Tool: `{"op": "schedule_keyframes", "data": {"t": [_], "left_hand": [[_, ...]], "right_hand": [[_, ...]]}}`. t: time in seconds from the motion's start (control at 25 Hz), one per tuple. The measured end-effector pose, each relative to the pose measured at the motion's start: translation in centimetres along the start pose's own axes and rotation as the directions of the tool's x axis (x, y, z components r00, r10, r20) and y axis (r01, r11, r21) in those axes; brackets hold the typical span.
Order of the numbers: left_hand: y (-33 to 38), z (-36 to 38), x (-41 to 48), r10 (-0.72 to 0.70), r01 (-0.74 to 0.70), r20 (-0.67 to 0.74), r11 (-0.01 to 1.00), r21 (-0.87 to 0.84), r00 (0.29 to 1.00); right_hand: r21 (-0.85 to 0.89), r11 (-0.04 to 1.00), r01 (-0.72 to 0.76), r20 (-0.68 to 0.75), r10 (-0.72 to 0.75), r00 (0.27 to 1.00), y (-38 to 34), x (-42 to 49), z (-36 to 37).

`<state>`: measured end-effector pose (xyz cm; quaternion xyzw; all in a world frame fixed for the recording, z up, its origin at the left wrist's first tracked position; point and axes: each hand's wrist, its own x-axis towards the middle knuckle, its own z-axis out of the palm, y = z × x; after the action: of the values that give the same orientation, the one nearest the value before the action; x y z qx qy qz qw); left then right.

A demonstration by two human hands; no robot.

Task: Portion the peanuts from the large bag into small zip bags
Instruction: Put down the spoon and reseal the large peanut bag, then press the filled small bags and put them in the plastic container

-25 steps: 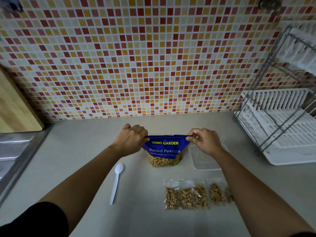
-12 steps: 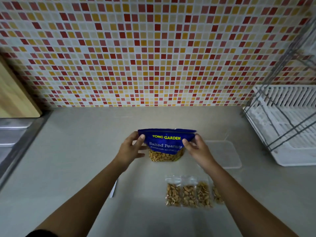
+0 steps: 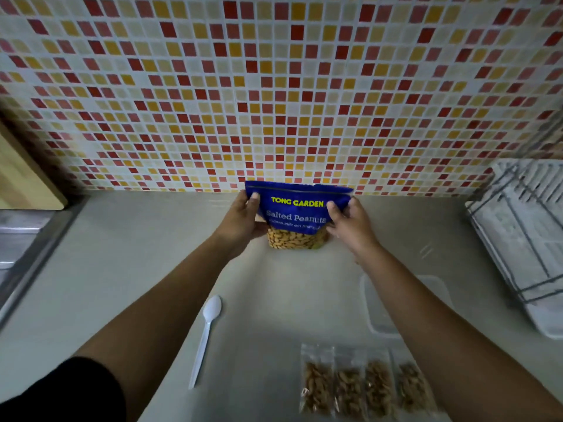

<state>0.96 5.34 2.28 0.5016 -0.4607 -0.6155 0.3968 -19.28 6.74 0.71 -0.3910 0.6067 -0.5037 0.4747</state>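
While the left hand [image 3: 240, 222] is gripping the upper left side of the large bag [image 3: 297, 214], thumb pressing on the blue front and fingers wrapping behind, the right hand [image 3: 350, 226] is clamping the opposite side in the same way, so the pouch is standing upright and square between the two. Holding it by both sides is probably keeping the soft pouch from slumping and the peanuts [image 3: 297, 240], showing through the clear window at its base, from shifting. The top edge is lying flat and looks pressed together, though whether the zip is sealed cannot be told, nor whether the base is resting on the counter [image 3: 122, 269] or hanging just above it. The bag is sitting far back, close to the tiled wall [image 3: 274, 86], which suggests it is being put out of the way, not tipped for pouring. Nearer the person, a white spoon [image 3: 205, 336] is lying with its bowl pointing toward the bag, handy for scooping. Four small zip bags [image 3: 362, 388], already holding peanuts, are lying flat in a row, side by side, at the front of the counter, so the portioning appears largely done. A clear tub [image 3: 426, 303] is sitting just beyond them, partly hidden by the right forearm, and a dish rack [image 3: 524, 239] is standing at the right edge.
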Motion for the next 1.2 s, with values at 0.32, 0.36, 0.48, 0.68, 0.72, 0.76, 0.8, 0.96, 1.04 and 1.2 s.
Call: {"op": "schedule_keyframes", "data": {"t": [0.32,0.36,0.48,0.68,0.72,0.76,0.8,0.96,1.04,1.2], "left_hand": [[0.6,0.7,9.1,0.069,-0.071,-0.114,0.997,-0.012,0.991],[0.2,0.7,9.7,0.059,-0.061,-0.113,0.998,-0.012,0.992],[-0.1,0.7,10.4,-0.009,0.006,-0.125,1.0,-0.023,0.992],[-1.7,1.1,9.0,-0.122,0.127,-0.287,0.992,-0.002,0.95],[-2.6,1.4,7.6,-0.122,0.128,-0.31,0.992,-0.003,0.943],[-3.6,1.9,5.8,-0.118,0.125,-0.312,0.992,0.005,0.943],[-4.5,2.4,4.0,-0.117,0.129,-0.301,0.991,0.021,0.947],[-7.8,3.7,-3.3,-0.15,0.189,-0.223,0.968,0.164,0.963],[-9.5,3.7,-6.7,-0.106,0.166,-0.178,0.914,0.37,0.978],[-12.5,3.5,-12.6,-0.064,0.041,0.009,0.735,0.676,0.998]], "right_hand": [[-0.251,0.968,0.025,-0.09,-0.049,0.995,1.3,10.9,1.7],[-0.25,0.968,0.008,-0.093,-0.033,0.995,1.5,11.5,1.7],[-0.208,0.978,-0.027,-0.077,0.012,0.997,1.7,12.0,1.6],[-0.298,0.953,0.05,-0.139,-0.095,0.986,2.1,9.6,1.4],[-0.298,0.952,0.071,-0.15,-0.121,0.981,2.7,8.4,1.3],[-0.302,0.949,0.088,-0.151,-0.138,0.979,3.5,6.8,1.2],[-0.309,0.946,0.099,-0.149,-0.151,0.977,4.3,5.2,1.0],[-0.371,0.92,0.131,-0.017,-0.148,0.989,6.5,-2.7,0.1],[-0.459,0.874,0.163,0.079,-0.143,0.987,7.3,-6.7,-0.9],[-0.705,0.663,0.254,0.338,-0.002,0.941,9.5,-12.6,-3.9]]}}
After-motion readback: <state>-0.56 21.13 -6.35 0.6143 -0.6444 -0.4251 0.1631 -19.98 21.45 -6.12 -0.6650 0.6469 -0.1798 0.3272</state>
